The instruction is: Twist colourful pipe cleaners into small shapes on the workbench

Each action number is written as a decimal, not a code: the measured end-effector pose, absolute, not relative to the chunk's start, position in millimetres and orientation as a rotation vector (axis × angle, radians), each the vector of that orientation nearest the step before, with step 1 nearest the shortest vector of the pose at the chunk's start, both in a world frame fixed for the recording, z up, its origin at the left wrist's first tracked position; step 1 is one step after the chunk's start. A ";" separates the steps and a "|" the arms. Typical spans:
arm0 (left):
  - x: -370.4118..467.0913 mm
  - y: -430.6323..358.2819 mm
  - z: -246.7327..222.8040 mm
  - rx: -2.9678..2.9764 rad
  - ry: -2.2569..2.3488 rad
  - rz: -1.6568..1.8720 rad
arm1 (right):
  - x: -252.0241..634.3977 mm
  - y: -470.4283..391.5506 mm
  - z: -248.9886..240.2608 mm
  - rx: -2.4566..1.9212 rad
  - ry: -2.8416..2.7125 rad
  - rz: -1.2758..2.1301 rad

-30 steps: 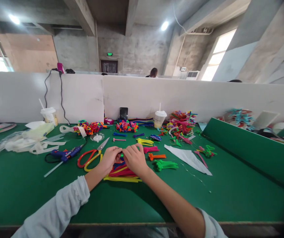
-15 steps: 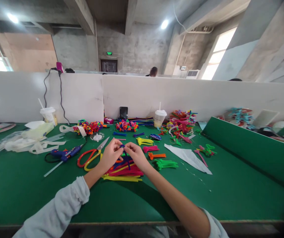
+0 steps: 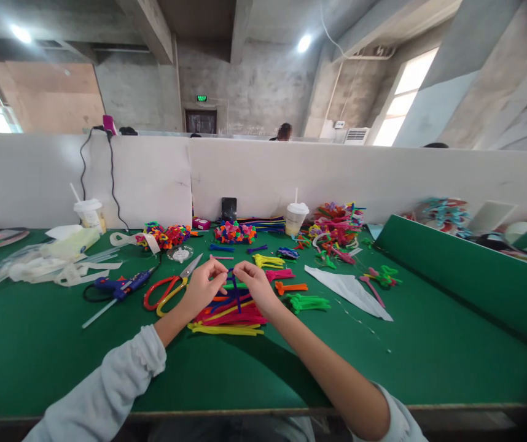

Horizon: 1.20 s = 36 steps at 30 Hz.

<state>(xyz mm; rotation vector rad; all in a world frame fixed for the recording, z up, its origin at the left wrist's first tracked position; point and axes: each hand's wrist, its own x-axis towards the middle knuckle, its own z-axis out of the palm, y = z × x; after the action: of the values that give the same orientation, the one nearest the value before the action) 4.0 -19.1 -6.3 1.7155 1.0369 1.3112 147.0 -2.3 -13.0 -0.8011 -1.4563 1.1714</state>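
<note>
A dark blue pipe cleaner (image 3: 238, 296) hangs between my hands, its long end pointing down and a short bent part reaching across at the top. My right hand (image 3: 255, 285) pinches it near the top with thumb and forefinger. On the other side, my left hand (image 3: 204, 285) is closed with its fingertips at the short part; the exact grip is small and partly hidden. Beneath both hands lies a pile of loose pipe cleaners (image 3: 231, 319) in red, yellow, blue and orange. Scissors (image 3: 167, 294) with red and yellow handles rest beside my left hand.
Bent pipe cleaner bundles in yellow (image 3: 269, 261), pink (image 3: 280, 274), orange (image 3: 292, 287) and green (image 3: 308, 303) lie right of my hands. A blue glue gun (image 3: 123, 285) is at left. White paper (image 3: 349, 291), lidded cups (image 3: 296, 218) and a green divider (image 3: 466, 276) stand farther out.
My hands have drawn slightly apart. More of the blue pipe cleaner's bent top now shows between my fingertips. The things on the table have not moved.
</note>
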 end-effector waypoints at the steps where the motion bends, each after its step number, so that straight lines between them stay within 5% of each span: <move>1: 4.1 -19.1 -6.4 1.715 1.028 1.297 | 147.1 -2.0 -13.1 -0.810 -1.456 1.162; 14: 0.7 -22.2 -3.4 1.809 1.124 1.067 | 143.4 -3.5 -16.2 -0.854 -1.553 1.133; 36: 7.6 -26.4 -4.2 1.924 1.125 1.189 | 146.1 -4.3 -16.1 -0.809 -1.781 0.974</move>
<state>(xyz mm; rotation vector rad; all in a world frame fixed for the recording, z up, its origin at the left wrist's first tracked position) 7.6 -26.4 -4.2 1.9243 1.1251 1.1890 146.1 -4.3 -16.1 -0.8094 -1.7809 0.9744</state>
